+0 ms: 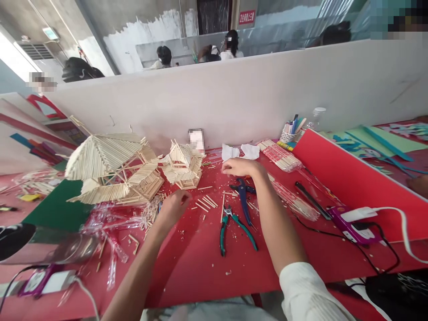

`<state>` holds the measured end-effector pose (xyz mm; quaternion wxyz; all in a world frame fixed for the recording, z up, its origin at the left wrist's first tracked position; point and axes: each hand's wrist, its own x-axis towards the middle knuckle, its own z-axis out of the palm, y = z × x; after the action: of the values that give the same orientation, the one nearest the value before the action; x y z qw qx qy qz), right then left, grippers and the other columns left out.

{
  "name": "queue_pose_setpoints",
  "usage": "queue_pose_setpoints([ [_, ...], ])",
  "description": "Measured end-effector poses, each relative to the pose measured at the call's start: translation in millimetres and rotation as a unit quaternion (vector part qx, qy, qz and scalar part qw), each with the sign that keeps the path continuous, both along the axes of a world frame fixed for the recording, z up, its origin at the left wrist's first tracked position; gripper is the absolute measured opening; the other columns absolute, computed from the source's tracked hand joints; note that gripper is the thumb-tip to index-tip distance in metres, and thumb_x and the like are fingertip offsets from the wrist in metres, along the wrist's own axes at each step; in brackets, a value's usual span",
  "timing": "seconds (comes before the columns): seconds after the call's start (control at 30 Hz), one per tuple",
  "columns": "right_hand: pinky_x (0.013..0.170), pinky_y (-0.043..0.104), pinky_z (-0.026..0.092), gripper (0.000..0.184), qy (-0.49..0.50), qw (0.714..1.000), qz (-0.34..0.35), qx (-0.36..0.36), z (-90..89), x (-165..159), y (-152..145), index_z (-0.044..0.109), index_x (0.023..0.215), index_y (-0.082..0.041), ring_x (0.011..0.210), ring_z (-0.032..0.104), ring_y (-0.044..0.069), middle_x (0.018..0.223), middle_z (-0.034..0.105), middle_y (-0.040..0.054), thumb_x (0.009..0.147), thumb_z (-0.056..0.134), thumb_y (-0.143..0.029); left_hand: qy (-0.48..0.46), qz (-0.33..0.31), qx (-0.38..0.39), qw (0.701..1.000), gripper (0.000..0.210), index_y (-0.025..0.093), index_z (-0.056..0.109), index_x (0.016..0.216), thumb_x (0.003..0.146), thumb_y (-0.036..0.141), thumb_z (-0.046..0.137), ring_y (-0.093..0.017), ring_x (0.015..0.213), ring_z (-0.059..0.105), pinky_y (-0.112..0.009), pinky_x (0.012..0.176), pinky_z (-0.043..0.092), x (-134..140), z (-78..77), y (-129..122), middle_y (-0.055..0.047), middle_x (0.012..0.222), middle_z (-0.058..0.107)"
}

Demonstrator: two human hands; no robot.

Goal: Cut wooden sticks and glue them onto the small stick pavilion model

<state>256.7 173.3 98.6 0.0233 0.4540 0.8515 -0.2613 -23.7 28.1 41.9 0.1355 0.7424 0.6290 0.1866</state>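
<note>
My left hand [175, 206] hovers over the red table just in front of a small stick pavilion [182, 167]. Its fingers are curled together and slightly blurred, and I cannot make out anything in them. Palm down, my right hand [241, 167] is near the white tissues [230, 152], fingers loosely bent and apart, nothing seen in them. Between the forearms lie green-handled pliers [230, 227], a dark blue cutter [244, 200] and several short wooden sticks [205, 203]. A larger stick pavilion [110, 165] stands at left on a green sheet [55, 207].
A white partition [234, 98] closes the table's back. Packs of sticks [281, 155], a pen cup [290, 133] and a red board [351, 187] stand right. Purple power strips [354, 225] with cables lie at both sides. Clear plastic wrappers [117, 218] lie left. Other people sit beyond the partition.
</note>
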Motion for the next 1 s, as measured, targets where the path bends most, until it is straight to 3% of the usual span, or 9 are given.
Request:
queue_pose_setpoints([
  [0.07,0.061,0.025,0.038,0.022,-0.013,1.0,0.013,-0.007,0.3,-7,-2,0.073,0.103,-0.018,0.075,0.064,0.016,0.093,0.075,0.0049,0.093,0.055,-0.027,0.019,0.061,0.001,0.998,0.017,0.021,0.067,0.096,0.09,0.021,0.052,-0.02,0.09,0.069,-0.028,0.08,0.049,-26,-3.2,-14,-0.005,0.098,0.074],
  [0.23,0.06,0.025,0.037,0.015,-0.038,0.998,0.044,-0.028,1.0,-30,-13,0.073,0.093,-0.019,0.07,0.062,0.015,0.084,0.074,0.0026,0.087,0.059,-0.017,0.085,0.138,0.017,0.987,0.023,0.022,0.067,0.099,0.095,0.027,0.046,-0.022,0.094,0.068,-0.027,0.074,0.045,-69,-7.3,-31,-0.006,0.105,0.073],
  [0.4,0.06,0.026,0.035,0.007,-0.025,0.998,0.052,0.034,-1.0,-42,-29,0.07,0.089,-0.019,0.071,0.061,0.015,0.088,0.073,0.0042,0.088,0.065,-0.023,0.108,0.158,0.03,0.981,0.024,0.022,0.068,0.102,0.095,0.025,0.045,-0.022,0.094,0.067,-0.026,0.069,0.041,-80,-7.2,-28,-0.007,0.109,0.072],
  [0.5,0.06,0.027,0.033,0.011,0.016,0.994,0.049,0.093,-4.4,-43,-44,0.071,0.084,-0.019,0.069,0.06,0.016,0.081,0.073,0.0039,0.09,0.066,-0.028,0.122,0.157,0.021,0.98,0.028,0.023,0.068,0.106,0.097,0.025,0.042,-0.023,0.095,0.067,-0.027,0.067,0.04,-83,-7.4,-26,-0.008,0.108,0.073],
  [0.67,0.062,0.025,0.038,0.023,0.131,0.983,0.05,0.117,-18.6,-46,-75,0.073,0.085,-0.02,0.066,0.063,0.014,0.075,0.073,0.002,0.096,0.053,-0.017,0.144,0.158,0.023,0.977,0.034,0.023,0.068,0.114,0.099,0.024,0.038,-0.025,0.098,0.068,-0.028,0.07,0.041,-84,-4.1,-29,-0.009,0.11,0.074],
  [0.77,0.066,0.023,0.045,0.034,0.194,0.977,0.014,0.091,-35.3,-47,-87,0.074,0.103,-0.019,0.07,0.068,0.013,0.083,0.075,0.0028,0.091,0.046,-0.004,0.161,0.168,0.021,0.972,0.032,0.023,0.069,0.113,0.099,0.028,0.04,-0.024,0.097,0.068,-0.027,0.069,0.042,-82,0.3,-32,-0.009,0.11,0.073],
  [0.83,0.07,0.023,0.049,0.05,0.219,0.972,0.004,0.081,-47.9,-46,-90,0.071,0.114,-0.019,0.076,0.07,0.013,0.089,0.076,0.0036,0.082,0.043,0.007,0.173,0.176,0.024,0.969,0.031,0.023,0.069,0.114,0.099,0.029,0.042,-0.023,0.097,0.068,-0.027,0.068,0.043,-80,2.0,-35,-0.008,0.113,0.072],
  [1.0,0.093,0.027,0.05,0.067,0.269,0.953,0.031,0.137,-67.9,-40,-90,0.069,0.12,-0.021,0.108,0.066,0.015,0.129,0.066,0.0064,0.073,0.036,0.015,0.192,0.15,0.037,0.969,0.034,0.024,0.067,0.117,0.099,0.022,0.039,-0.022,0.104,0.067,-0.027,0.072,0.045,-78,0.5,-38,-0.007,0.114,0.073],
])
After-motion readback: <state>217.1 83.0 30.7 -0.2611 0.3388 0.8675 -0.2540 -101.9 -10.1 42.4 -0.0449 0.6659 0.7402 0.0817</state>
